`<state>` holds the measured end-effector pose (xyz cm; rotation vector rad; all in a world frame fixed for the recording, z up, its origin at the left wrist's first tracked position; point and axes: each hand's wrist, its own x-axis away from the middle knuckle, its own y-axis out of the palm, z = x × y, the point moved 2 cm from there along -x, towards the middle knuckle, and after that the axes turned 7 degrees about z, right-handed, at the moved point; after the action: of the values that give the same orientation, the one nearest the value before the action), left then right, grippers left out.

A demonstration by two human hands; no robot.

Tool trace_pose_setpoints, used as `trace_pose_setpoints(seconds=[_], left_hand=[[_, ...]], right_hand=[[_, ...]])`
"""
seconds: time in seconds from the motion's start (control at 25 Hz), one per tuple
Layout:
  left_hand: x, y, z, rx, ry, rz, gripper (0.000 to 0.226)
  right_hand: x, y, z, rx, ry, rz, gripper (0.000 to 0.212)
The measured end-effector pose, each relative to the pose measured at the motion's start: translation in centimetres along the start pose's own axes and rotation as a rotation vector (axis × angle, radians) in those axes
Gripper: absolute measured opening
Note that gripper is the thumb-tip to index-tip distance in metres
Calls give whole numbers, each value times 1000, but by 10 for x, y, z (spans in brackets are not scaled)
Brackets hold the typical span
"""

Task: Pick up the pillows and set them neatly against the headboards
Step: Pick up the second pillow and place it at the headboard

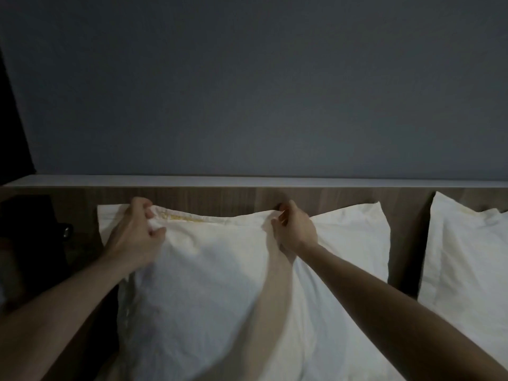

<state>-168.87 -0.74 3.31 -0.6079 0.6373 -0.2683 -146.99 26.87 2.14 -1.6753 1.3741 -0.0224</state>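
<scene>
Left hand and right hand each pinch the top edge of the front pillow, upright before the headboard. A second pillow leans behind it; a third pillow stands further right against the headboard. Dark bag left of headboard's pillows.

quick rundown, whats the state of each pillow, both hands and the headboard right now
front pillow: upright, top edge gripped by both hands
back pillow: leaning on the headboard, partly hidden behind the front pillow
right pillow: upright against the headboard, untouched
left hand: fingers curled, pinching the front pillow's top left corner
right hand: fingers curled, pinching the top edge further right
headboard: wooden, bare along its top strip
</scene>
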Motion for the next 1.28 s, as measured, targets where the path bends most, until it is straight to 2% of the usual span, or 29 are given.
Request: trace_pose_setpoints(seconds=[0.12, 0.2, 0.28, 0.4, 0.6, 0.72, 0.88, 0.96, 1.04, 1.08, 1.12, 1.2, 1.28], left_hand=[[40, 5, -5, -68, 165, 14, 60], [66, 9, -16, -194, 304, -63, 58], [90, 16, -34, -331, 386, -154, 61], [123, 17, -56, -410, 423, -258, 67], [175, 12, -86, -330, 422, -445, 64], [223, 16, -106, -164, 281, -613, 47], [285, 24, -144, -253, 280, -845, 56], [306, 29, -172, -334, 262, -899, 72], [334, 36, -208, -396, 239, -995, 101], [348, 39, -224, -400, 260, -997, 110], [360, 42, -238, -393, 314, -954, 107], [378, 46, -258, -313, 389, -826, 86], [383, 52, -268, -240, 415, -738, 78]], right_hand=[[32, 6, 3, -72, -71, 41, 36], [67, 15, 7, -7, -193, 43, 47], [104, 24, 11, 29, -263, 39, 49], [154, 32, 21, 17, -241, 45, 57], [236, 45, 39, -34, -147, -11, 66], [302, 59, 48, -105, -118, -127, 65], [415, 75, 64, -83, -22, -339, 66], [465, 82, 62, 33, 77, -525, 65], [502, 92, 53, 151, 180, -608, 67], [511, 97, 48, 206, 208, -577, 69], [516, 103, 45, 262, 208, -519, 70], [518, 112, 43, 308, 152, -394, 67], [518, 119, 47, 311, 109, -318, 64]])
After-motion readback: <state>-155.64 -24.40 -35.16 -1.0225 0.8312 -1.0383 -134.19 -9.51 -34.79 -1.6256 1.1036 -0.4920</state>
